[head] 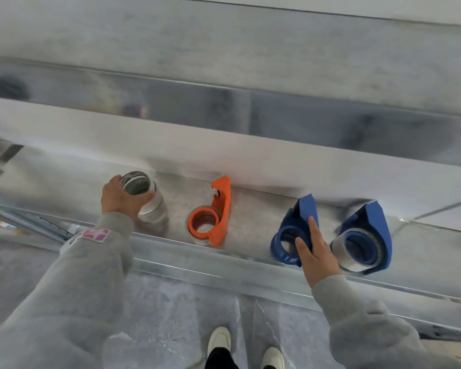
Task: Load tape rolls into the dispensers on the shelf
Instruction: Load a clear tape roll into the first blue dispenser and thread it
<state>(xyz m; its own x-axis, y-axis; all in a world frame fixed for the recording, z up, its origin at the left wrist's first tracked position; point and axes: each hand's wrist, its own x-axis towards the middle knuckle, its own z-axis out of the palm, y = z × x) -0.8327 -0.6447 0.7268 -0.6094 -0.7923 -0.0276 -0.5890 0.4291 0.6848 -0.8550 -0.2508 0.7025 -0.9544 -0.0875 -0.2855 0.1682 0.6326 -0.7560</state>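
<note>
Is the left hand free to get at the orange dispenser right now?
Probably not yet: the left hand is gripping the top tape roll of a stack, though the orange dispenser sits unobstructed beside it.

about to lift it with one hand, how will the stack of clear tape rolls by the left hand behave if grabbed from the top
The stack of tape rolls stands tall and narrow on the metal shelf, so it probably tips easily. The left hand grips only the top roll; the lower rolls look loose and may stay behind. On its side, a roll would likely roll away.
</note>
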